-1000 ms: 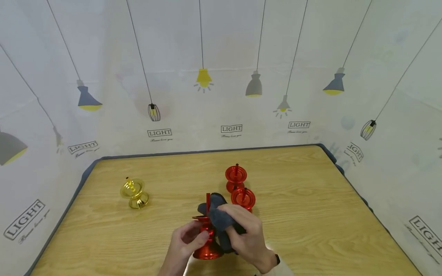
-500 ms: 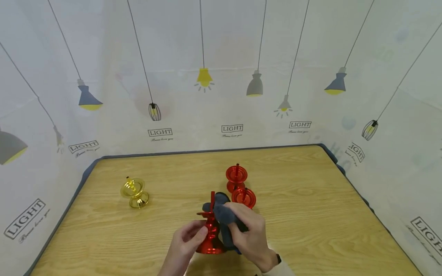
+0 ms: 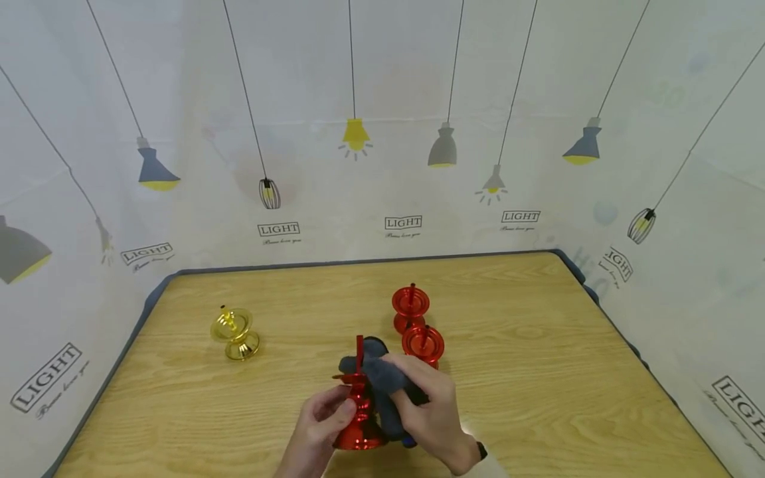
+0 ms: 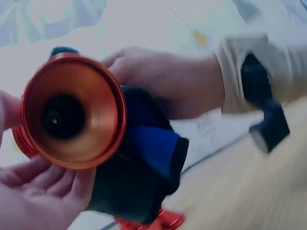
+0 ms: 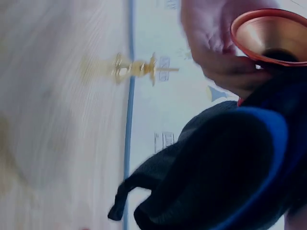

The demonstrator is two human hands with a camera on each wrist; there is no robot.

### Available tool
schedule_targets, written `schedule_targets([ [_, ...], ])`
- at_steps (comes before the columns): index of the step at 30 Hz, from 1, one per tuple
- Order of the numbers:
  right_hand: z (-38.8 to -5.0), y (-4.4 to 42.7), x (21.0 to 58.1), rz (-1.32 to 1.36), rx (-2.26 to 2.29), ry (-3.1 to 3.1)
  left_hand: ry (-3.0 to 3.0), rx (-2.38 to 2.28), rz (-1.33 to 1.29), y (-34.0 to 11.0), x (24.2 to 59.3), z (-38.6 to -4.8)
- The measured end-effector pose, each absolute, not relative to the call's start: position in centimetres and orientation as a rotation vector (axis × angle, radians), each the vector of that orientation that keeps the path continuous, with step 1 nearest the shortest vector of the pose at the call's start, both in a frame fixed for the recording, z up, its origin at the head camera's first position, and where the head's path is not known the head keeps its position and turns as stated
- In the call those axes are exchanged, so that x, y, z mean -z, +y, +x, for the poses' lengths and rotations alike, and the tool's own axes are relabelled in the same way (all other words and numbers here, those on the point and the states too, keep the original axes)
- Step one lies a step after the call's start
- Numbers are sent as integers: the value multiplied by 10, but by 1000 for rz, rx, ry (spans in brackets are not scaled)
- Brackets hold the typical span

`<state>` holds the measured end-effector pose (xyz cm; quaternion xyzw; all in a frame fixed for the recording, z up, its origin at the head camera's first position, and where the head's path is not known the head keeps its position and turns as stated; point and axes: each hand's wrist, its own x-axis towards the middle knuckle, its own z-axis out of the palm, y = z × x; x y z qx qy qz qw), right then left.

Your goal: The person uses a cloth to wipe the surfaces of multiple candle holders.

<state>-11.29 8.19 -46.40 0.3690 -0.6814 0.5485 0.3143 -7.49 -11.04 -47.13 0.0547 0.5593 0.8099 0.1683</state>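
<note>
A shiny red candle holder [image 3: 360,435] with a thin upright stem is held near the table's front by my left hand [image 3: 317,425], thumb on its middle. My right hand [image 3: 433,408] pinches a dark blue cloth [image 3: 385,378] and presses it to the holder's right side. In the left wrist view the hollow orange-lit underside of the holder [image 4: 98,120] faces the camera, with fingers below it and the cloth [image 4: 153,148] alongside. The right wrist view shows the bunched cloth [image 5: 211,167] beneath the holder's base [image 5: 249,33].
Two more red holders, one farther back [image 3: 410,302] and one nearer [image 3: 423,343], stand just beyond my right hand. A gold holder [image 3: 242,346] stands on the left of the wooden table [image 3: 538,372]. Lamp-patterned sheeting [image 3: 323,166] surrounds the back and sides.
The held red holder and the cloth rose and shifted slightly right, then came back down and left. Both hands keep their hold; the other holders stay in place.
</note>
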Motion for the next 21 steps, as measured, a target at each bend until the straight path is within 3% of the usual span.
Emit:
schedule_targets([
  [5, -108, 82, 463, 874, -1663, -1812, 1101, -2332, 431, -111, 477, -76],
  [9, -107, 83, 465, 825, -1697, -1837, 1037, -2304, 439, -109, 478, -77],
  [21, -118, 80, 468, 1050, -1128, -1738, 2200, -2070, -105, -99, 466, -69],
])
